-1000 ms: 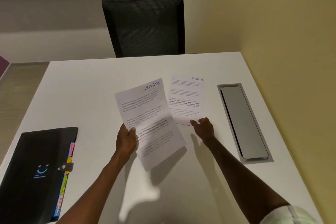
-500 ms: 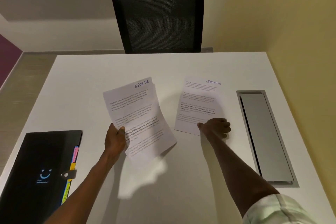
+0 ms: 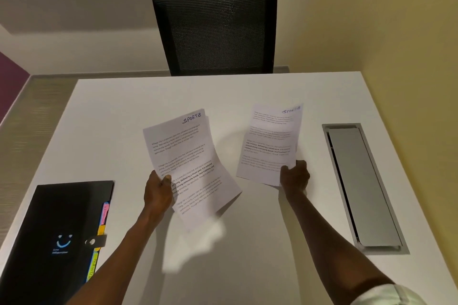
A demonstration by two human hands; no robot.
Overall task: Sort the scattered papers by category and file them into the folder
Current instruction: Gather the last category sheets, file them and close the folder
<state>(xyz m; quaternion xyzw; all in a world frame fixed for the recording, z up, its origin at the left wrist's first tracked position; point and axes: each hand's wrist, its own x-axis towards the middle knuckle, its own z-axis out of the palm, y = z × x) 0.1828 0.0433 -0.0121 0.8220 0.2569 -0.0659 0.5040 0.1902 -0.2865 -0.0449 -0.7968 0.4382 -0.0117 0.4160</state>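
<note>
Hands both hold paper above the white table. Left hand pinches the left edge of a curling printed sheet headed SPORTS. Right hand grips the near right corner of a second SPORTS sheet. Open table surface lies between the two sheets. The black folder, strap fastened, lies at the near left table edge, well apart from both. A metal cable hatch runs along the right side.

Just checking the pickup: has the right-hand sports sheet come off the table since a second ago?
Yes. The right-hand sheet lay flat beside the metal cable hatch; now the right hand grips its near corner, lifting that end.
</note>
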